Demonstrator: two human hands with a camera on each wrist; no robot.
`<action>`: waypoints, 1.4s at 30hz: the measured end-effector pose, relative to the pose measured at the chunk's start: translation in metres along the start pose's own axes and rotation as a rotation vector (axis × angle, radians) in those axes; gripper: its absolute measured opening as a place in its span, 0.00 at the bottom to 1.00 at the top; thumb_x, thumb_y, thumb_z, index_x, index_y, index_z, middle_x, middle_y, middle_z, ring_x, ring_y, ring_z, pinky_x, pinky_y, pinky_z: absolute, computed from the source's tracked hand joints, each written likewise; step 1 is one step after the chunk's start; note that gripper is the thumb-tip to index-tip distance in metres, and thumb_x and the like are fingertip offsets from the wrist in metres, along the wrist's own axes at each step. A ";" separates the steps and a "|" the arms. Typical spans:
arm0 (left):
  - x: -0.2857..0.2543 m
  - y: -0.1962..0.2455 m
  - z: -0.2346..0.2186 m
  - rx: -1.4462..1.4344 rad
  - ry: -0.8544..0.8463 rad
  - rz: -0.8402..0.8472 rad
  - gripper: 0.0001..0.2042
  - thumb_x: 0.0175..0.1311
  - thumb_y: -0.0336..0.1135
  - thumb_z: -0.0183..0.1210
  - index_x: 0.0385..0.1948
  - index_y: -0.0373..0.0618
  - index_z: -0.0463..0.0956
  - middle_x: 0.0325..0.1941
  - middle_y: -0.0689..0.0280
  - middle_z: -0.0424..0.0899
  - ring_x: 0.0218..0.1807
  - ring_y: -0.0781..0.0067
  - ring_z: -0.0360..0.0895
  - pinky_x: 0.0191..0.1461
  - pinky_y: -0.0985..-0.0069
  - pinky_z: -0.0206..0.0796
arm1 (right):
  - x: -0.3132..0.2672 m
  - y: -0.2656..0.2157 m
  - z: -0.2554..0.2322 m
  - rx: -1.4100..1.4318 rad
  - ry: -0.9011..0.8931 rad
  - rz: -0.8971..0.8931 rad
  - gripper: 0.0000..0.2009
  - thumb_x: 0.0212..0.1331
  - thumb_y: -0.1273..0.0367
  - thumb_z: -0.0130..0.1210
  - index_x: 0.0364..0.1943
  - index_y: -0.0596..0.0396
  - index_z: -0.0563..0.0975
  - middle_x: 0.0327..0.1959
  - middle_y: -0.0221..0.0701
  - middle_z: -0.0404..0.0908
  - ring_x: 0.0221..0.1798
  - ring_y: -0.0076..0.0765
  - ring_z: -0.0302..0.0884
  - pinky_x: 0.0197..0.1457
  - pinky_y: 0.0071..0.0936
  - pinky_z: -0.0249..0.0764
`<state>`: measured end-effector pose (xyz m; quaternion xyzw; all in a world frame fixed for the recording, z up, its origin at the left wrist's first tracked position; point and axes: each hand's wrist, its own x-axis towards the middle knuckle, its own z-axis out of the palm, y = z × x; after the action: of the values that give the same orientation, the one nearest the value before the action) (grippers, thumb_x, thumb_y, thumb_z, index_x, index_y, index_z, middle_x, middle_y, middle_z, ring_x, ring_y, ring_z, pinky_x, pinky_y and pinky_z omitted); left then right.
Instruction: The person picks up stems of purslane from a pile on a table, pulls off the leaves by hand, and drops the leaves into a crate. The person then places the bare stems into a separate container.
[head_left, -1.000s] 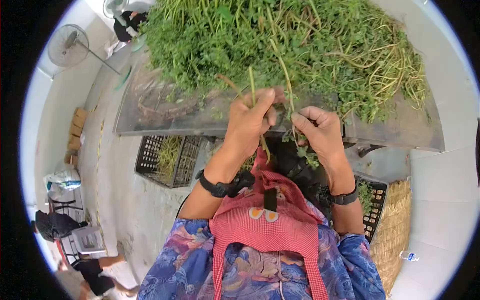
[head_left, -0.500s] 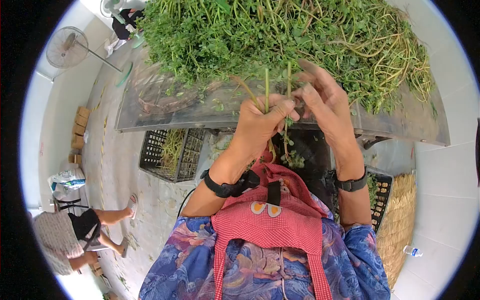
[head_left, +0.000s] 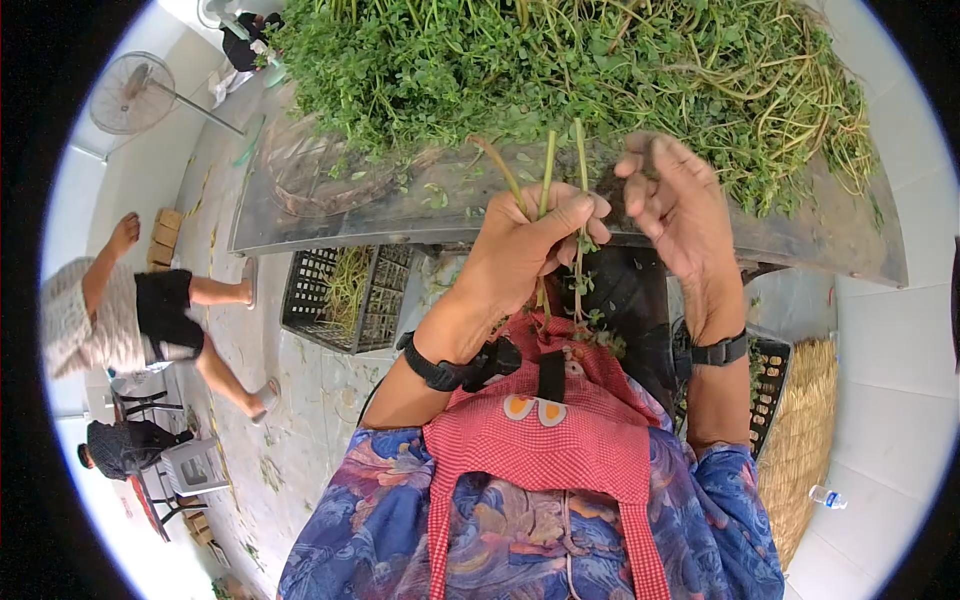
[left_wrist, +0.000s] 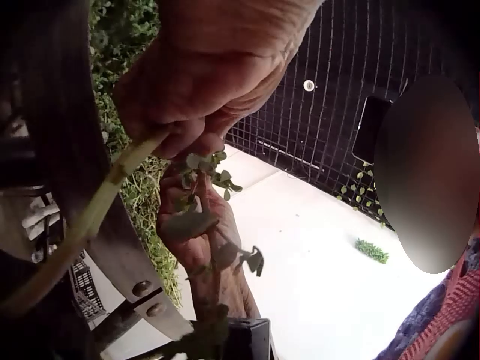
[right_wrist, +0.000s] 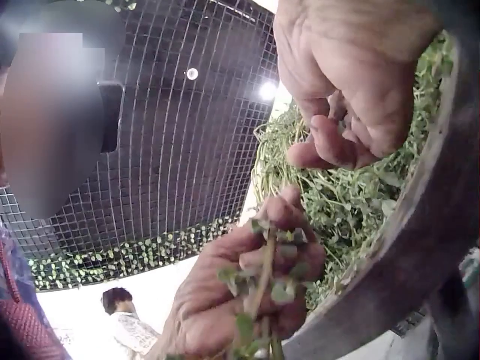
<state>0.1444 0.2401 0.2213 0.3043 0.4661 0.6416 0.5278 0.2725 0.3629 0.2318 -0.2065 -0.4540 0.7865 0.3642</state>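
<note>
In the head view my left hand (head_left: 520,240) pinches several stems above the lap; a green stem (head_left: 549,165) and a brownish one stick up from it, and a leafy stem (head_left: 579,265) hangs down. The right hand (head_left: 685,205) is raised to the right, apart from the stems, fingers loosely bent, holding nothing visible. Beyond both hands lies a large heap of leafy greens (head_left: 560,75) on the dark table (head_left: 400,222). The left wrist view has a thick stem (left_wrist: 90,214) and small leaves below the left hand (left_wrist: 217,75). The right wrist view shows leaves at the left hand (right_wrist: 225,292).
Under the table stand a black crate (head_left: 380,300) with stems and another crate (head_left: 768,385) beside a woven straw container (head_left: 805,440). At the left are a standing fan (head_left: 132,95), a walking person (head_left: 110,315) and a seated person (head_left: 120,448). A bottle (head_left: 827,497) lies at the right.
My right hand has left the leafy stem and moved up and to the right; that stem now hangs from my left hand with the others. At the left, a person has walked further up the view.
</note>
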 end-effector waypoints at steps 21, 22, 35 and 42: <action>-0.005 0.012 0.004 -0.062 0.176 0.008 0.10 0.59 0.37 0.58 0.36 0.42 0.79 0.30 0.71 0.80 0.24 0.90 0.68 0.17 0.92 0.48 | -0.029 0.034 0.010 0.166 -0.133 0.288 0.20 0.62 0.54 0.46 0.44 0.57 0.73 0.35 0.31 0.78 0.28 0.21 0.71 0.21 0.14 0.56; -0.007 0.013 0.006 -0.055 0.223 0.022 0.10 0.59 0.37 0.58 0.37 0.42 0.79 0.29 0.72 0.79 0.25 0.90 0.69 0.18 0.92 0.48 | -0.031 0.035 0.011 0.148 -0.173 0.318 0.21 0.62 0.53 0.47 0.46 0.57 0.72 0.35 0.29 0.77 0.28 0.20 0.71 0.22 0.13 0.56; -0.006 0.007 -0.002 0.059 0.154 0.125 0.09 0.60 0.36 0.57 0.32 0.40 0.79 0.24 0.73 0.77 0.21 0.87 0.69 0.19 0.90 0.50 | -0.038 0.046 0.014 -0.160 -0.156 0.127 0.09 0.60 0.64 0.53 0.31 0.56 0.77 0.20 0.25 0.76 0.17 0.16 0.69 0.19 0.12 0.64; -0.006 -0.002 0.002 -0.029 0.053 0.191 0.15 0.63 0.35 0.53 0.50 0.40 0.69 0.31 0.72 0.77 0.23 0.87 0.69 0.22 0.90 0.55 | -0.032 0.070 0.012 0.343 -0.057 0.376 0.13 0.61 0.58 0.50 0.36 0.53 0.75 0.26 0.24 0.77 0.16 0.16 0.67 0.13 0.11 0.59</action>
<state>0.1484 0.2347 0.2212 0.3226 0.4395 0.7033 0.4561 0.2584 0.3091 0.1777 -0.2004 -0.2776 0.9114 0.2285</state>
